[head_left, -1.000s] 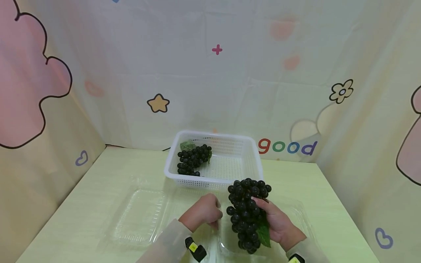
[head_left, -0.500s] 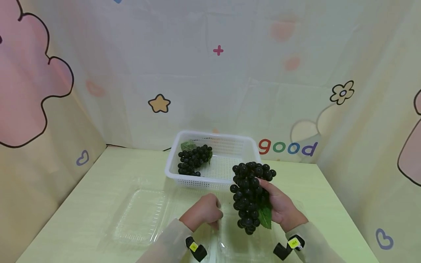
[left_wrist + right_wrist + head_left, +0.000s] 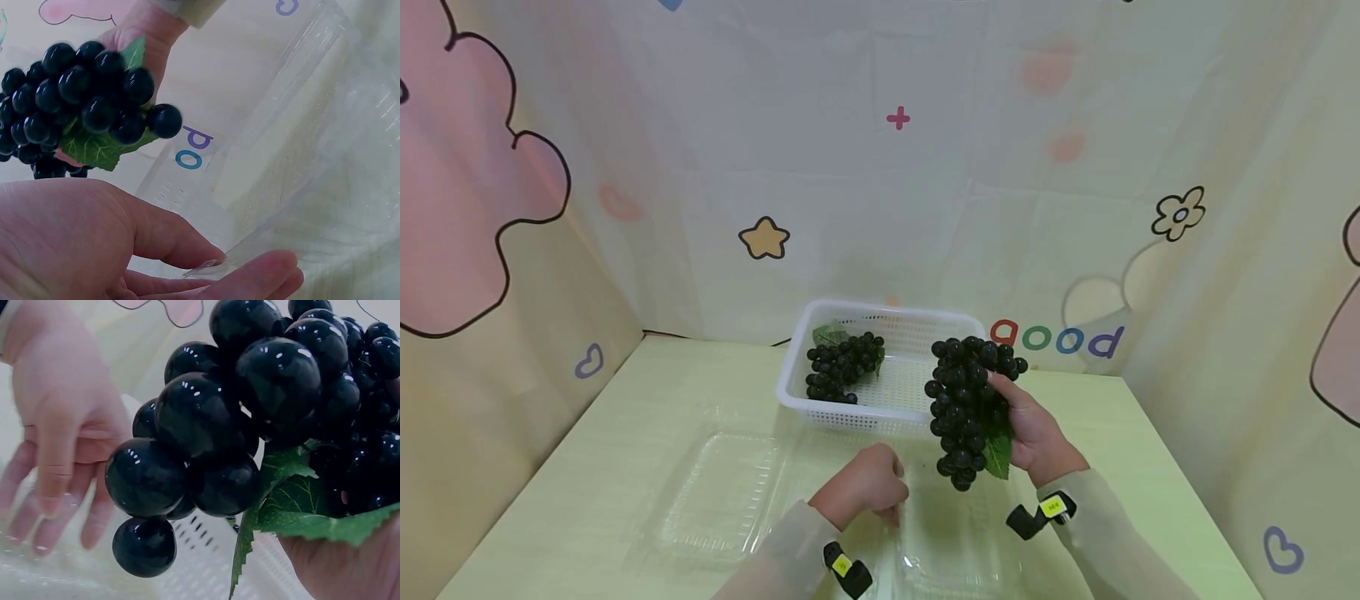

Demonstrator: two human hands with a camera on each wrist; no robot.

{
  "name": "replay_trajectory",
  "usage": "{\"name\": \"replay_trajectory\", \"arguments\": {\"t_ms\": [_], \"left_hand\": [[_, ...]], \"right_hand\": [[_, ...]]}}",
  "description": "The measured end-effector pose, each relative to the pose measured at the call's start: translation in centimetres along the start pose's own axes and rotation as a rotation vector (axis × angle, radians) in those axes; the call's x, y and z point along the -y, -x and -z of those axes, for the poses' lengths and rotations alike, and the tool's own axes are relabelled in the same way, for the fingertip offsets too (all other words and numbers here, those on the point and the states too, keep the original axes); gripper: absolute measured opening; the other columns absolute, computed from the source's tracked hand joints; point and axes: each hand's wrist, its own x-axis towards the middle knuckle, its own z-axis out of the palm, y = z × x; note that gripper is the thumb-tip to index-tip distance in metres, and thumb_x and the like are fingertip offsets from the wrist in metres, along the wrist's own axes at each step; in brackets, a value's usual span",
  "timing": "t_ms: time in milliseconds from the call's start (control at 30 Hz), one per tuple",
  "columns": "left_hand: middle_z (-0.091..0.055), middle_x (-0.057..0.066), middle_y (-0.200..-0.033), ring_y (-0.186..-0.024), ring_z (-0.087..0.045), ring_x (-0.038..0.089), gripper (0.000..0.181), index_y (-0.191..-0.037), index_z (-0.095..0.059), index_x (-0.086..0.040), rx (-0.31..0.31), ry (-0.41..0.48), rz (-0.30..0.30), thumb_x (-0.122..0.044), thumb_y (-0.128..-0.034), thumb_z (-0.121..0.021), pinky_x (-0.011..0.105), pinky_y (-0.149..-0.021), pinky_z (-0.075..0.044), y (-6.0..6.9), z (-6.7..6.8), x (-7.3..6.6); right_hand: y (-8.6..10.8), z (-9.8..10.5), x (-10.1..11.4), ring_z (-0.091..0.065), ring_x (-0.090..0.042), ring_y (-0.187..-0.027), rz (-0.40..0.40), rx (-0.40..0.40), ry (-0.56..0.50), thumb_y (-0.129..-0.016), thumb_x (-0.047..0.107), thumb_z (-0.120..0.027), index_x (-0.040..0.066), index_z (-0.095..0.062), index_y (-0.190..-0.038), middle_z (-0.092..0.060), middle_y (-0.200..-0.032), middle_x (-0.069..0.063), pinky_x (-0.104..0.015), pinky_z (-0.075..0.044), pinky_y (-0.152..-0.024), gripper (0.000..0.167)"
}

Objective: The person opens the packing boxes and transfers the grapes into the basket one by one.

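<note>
My right hand [image 3: 1037, 433] grips a bunch of black grapes [image 3: 958, 400] with green leaves, held up over the front right corner of the white basket [image 3: 853, 412]. The thumb lies over the grapes. A clear plastic clamshell container [image 3: 951, 542] lies unfolded on the table in front of the basket. At its middle my left hand [image 3: 867, 485] pinches the plastic edge between thumb and fingers; the pinched edge [image 3: 212, 269] shows in the left wrist view. Close up in the right wrist view, the grapes [image 3: 200, 419] hide much of the right hand.
Another bunch of black grapes [image 3: 842, 367] with leaves lies in the left part of the basket. A second clear tray shape [image 3: 722, 492] spreads to the left on the pale table [image 3: 587, 467]. A printed curtain [image 3: 850, 167] closes off the back and sides.
My right hand has lifted the grapes up and away, from above the right part of the clear container to the basket's front right corner. The left hand has stayed in place.
</note>
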Motion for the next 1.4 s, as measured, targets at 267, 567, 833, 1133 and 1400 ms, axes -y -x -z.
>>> {"name": "replay_trajectory", "arguments": {"t_ms": [267,567,833,1133,1400], "left_hand": [[-0.068,0.01,-0.054,-0.054,-0.072,0.022,0.033,-0.06,-0.041,-0.013,0.012,-0.002,0.009,0.006,-0.0793,-0.059,0.023,-0.048,-0.035,-0.2,-0.2,0.3],[-0.069,0.011,-0.056,-0.057,-0.073,0.024,0.01,-0.075,-0.059,-0.004,0.026,0.002,0.014,0.005,-0.0805,-0.06,0.023,-0.053,-0.044,-0.4,-0.1,0.3],[-0.067,0.01,-0.053,-0.054,-0.073,0.022,0.035,-0.059,-0.038,-0.015,0.017,0.007,-0.012,0.007,-0.0784,-0.057,0.022,-0.048,-0.038,-0.3,-0.2,0.3],[-0.071,0.014,-0.06,-0.061,-0.075,0.028,0.033,-0.114,-0.066,0.01,0.015,0.012,0.009,0.005,-0.0821,-0.06,0.044,-0.089,-0.06,-0.3,-0.1,0.5],[-0.068,0.012,-0.055,-0.056,-0.074,0.026,0.029,-0.067,-0.044,-0.012,-0.004,0.006,-0.001,0.006,-0.0811,-0.062,0.024,-0.051,-0.043,-0.2,-0.4,0.2]], "right_hand": [[-2.3,-0.2,1.7,-0.067,-0.012,-0.096,0.009,0.008,-0.015,-0.104,0.038,-0.055,0.021,-0.05,-0.123,-0.065,-0.107,0.003,-0.031,-0.061,-0.084,0.026],[-4.1,-0.4,3.2,-0.068,-0.013,-0.094,0.015,-0.026,-0.021,-0.103,0.039,-0.058,0.021,-0.057,-0.115,-0.067,-0.106,0.003,-0.032,-0.062,-0.082,0.022],[-6.6,0.2,4.3,-0.069,-0.013,-0.095,0.032,-0.06,-0.027,-0.101,0.039,-0.064,0.021,-0.057,-0.118,-0.068,-0.107,0.004,-0.033,-0.063,-0.082,0.026],[-9.2,1.0,4.5,-0.071,-0.015,-0.097,0.021,-0.124,-0.09,-0.095,0.04,-0.072,0.02,-0.054,-0.124,-0.069,-0.109,0.002,-0.035,-0.063,-0.084,0.04],[-10.3,1.5,4.6,-0.07,-0.011,-0.093,0.036,-0.213,-0.098,-0.089,0.044,-0.079,0.021,-0.054,-0.124,-0.07,-0.106,0.005,-0.031,-0.062,-0.083,0.048]]}}
